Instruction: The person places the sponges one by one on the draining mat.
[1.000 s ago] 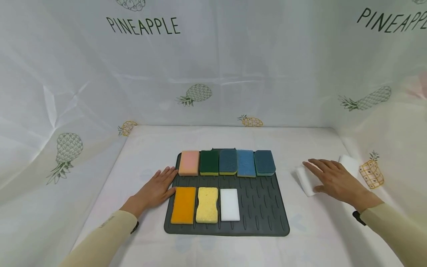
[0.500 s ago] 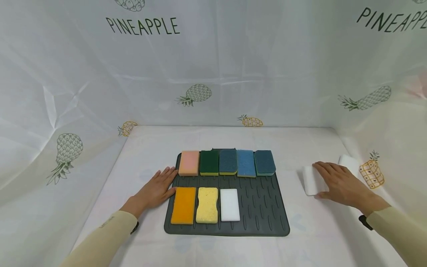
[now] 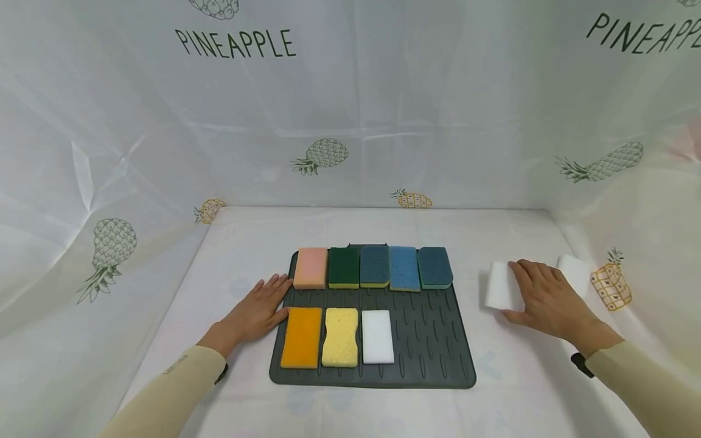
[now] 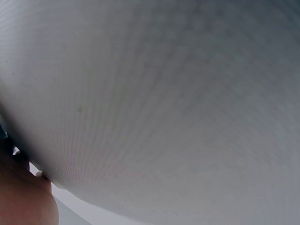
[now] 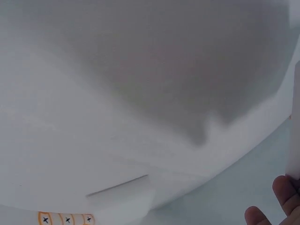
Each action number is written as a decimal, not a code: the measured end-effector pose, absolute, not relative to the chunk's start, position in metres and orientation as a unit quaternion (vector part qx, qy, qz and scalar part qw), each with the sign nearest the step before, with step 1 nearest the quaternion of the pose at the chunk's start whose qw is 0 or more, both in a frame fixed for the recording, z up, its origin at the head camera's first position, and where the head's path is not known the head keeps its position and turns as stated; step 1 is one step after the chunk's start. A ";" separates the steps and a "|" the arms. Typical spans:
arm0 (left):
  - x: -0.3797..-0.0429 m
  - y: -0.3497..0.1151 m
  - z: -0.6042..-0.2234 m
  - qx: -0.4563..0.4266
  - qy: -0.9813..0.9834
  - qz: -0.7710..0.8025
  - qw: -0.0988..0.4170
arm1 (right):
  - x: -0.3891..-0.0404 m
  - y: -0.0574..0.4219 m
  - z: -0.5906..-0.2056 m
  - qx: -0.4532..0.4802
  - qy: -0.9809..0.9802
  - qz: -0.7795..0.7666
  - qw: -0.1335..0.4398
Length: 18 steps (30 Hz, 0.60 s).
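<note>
In the head view my right hand (image 3: pixel 547 301) grips a plain white sponge (image 3: pixel 499 286) between thumb and fingers, to the right of the mat. Its fingers (image 5: pixel 287 194) show at the lower right of the right wrist view, beside the sponge's edge (image 5: pixel 295 126). A second white block (image 3: pixel 572 275) lies just beyond that hand. My left hand (image 3: pixel 254 313) rests flat with straight fingers at the left edge of the dark ribbed mat (image 3: pixel 432 340), thumb tip by the orange sponge (image 3: pixel 300 337). The left wrist view shows mostly blurred pale surface.
A yellow sponge (image 3: pixel 340 337) and a white sponge (image 3: pixel 378 336) lie right of the orange one. Along the mat's back edge runs a row of several sponges, from pink (image 3: pixel 310 267) to dark blue (image 3: pixel 435 267). A pineapple-print sheet (image 3: pixel 438 121) walls in the table.
My right hand first shifted right with the white sponge, then back left, and the sponge's tilt has changed along the way. My left hand and the sponges on the mat have stayed put.
</note>
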<state>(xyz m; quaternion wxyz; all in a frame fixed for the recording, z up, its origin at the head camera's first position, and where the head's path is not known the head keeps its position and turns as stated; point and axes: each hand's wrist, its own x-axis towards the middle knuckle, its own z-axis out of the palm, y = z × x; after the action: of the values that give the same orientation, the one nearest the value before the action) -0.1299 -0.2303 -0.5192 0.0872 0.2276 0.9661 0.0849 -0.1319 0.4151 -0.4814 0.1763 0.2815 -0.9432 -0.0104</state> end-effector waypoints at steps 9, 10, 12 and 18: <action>-0.128 -0.230 -0.518 0.231 0.966 0.083 0.086 | -0.137 0.380 -0.471 0.303 -0.932 -0.022 0.197; -0.129 -0.230 -0.518 0.231 0.966 0.083 0.087 | -0.137 0.377 -0.470 0.306 -0.931 -0.022 0.199; -0.129 -0.230 -0.518 0.231 0.966 0.083 0.088 | -0.138 0.372 -0.468 0.312 -0.928 -0.023 0.202; -0.130 -0.229 -0.517 0.232 0.965 0.084 0.089 | -0.139 0.357 -0.466 0.322 -0.925 -0.022 0.200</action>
<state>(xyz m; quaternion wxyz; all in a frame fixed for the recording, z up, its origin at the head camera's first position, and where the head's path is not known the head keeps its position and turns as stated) -0.1298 -0.2293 -0.5166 0.0889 0.2323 0.9649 0.0840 -0.1391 0.3570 -0.4655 0.2001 0.3224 -0.9250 -0.0219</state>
